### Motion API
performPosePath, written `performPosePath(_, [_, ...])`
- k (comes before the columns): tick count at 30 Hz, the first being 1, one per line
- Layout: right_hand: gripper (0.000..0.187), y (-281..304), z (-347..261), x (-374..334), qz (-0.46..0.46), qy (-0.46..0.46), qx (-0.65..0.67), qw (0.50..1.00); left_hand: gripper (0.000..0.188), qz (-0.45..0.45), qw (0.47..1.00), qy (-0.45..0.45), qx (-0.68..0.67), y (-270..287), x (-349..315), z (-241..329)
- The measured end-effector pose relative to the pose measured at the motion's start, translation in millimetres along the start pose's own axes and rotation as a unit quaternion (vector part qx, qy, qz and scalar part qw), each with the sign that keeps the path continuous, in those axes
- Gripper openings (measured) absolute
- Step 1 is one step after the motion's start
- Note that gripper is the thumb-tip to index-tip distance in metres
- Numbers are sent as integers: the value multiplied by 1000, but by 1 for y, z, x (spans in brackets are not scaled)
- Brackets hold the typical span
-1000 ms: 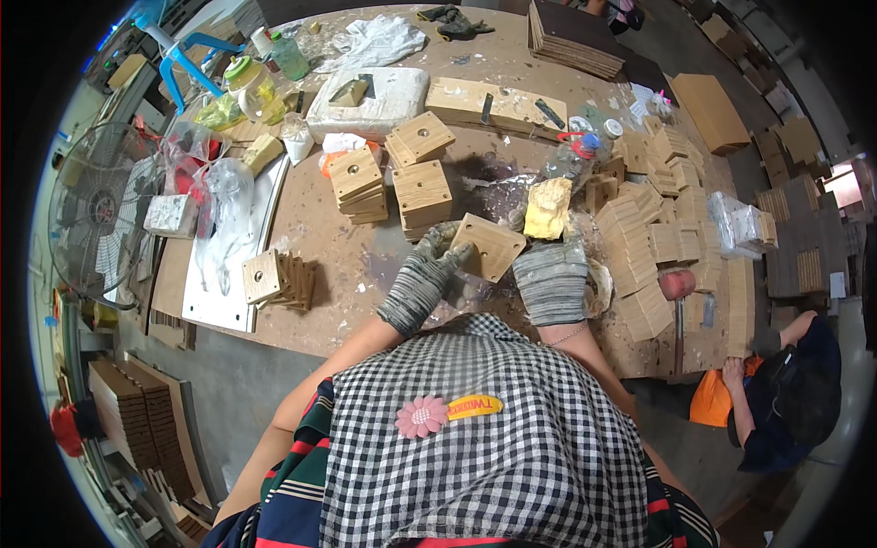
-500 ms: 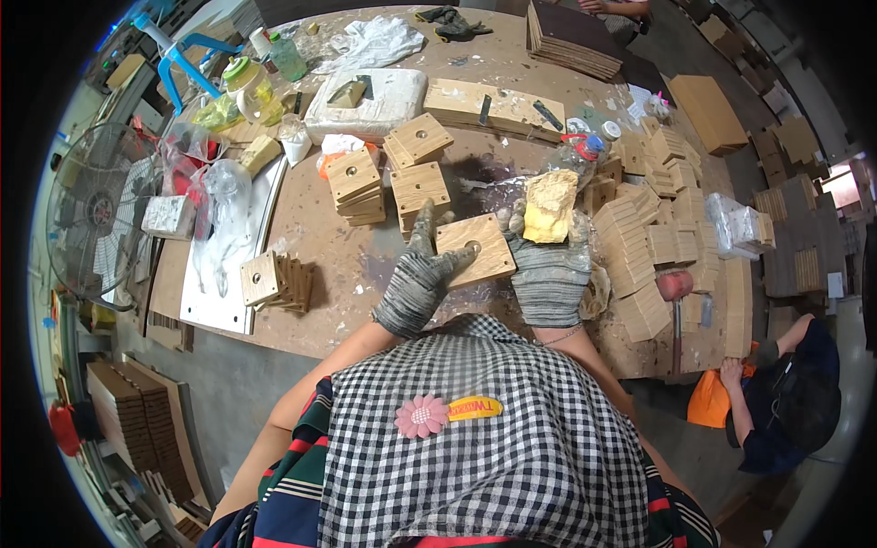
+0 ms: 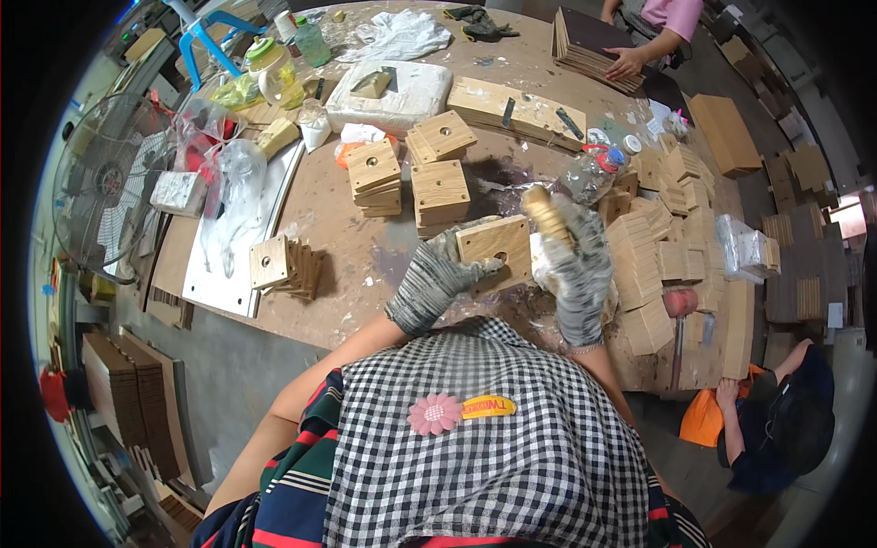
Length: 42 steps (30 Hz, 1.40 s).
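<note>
My left hand (image 3: 427, 289), in a grey knit glove, grips a square wooden block (image 3: 496, 243) by its left side. The block is tilted, with a round hole in its middle and small holes near its corners. Close to its right edge, my gloved right hand (image 3: 585, 274) is wrapped round a yellow-tan sponge-like pad (image 3: 546, 217), smeared by motion. Something white shows beneath that hand, too blurred to name. Just beyond my left hand stand stacks of similar blocks (image 3: 440, 187), and a leaning row of them (image 3: 271, 262) sits at the left.
Many plain wooden blocks (image 3: 644, 265) crowd the right side, beside a red-headed mallet (image 3: 680, 305). A plastic bottle (image 3: 589, 173) lies behind my right hand. A fan (image 3: 110, 187) stands left. Far right, another person's hand (image 3: 627, 62) touches dark boards (image 3: 585, 41).
My right hand has turned and lifted the pad, so its narrow side shows. The block is tilted up more in my left hand. The person at the far right has leaned over the boards.
</note>
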State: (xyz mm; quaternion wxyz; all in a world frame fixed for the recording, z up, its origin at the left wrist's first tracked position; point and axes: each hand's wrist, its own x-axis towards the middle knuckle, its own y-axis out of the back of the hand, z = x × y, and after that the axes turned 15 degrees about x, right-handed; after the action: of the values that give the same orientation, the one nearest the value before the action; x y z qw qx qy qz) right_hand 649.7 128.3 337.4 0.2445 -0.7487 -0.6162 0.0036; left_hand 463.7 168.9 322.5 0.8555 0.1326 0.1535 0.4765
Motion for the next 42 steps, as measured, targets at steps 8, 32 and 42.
performPosePath(8, [47, -21, 1, -14, -121, 74, -318, 937, 50, 53, 996, -38, 59, -2, 1, -10])
performPosePath(32, [39, 50, -6, 7, -125, 123, -414, 893, 38, 18, 999, 26, 10, 6, 0, -7])
performPosePath(42, [38, 34, -14, 8, -171, 36, -265, 948, 32, -17, 993, -66, 100, 10, -1, -13])
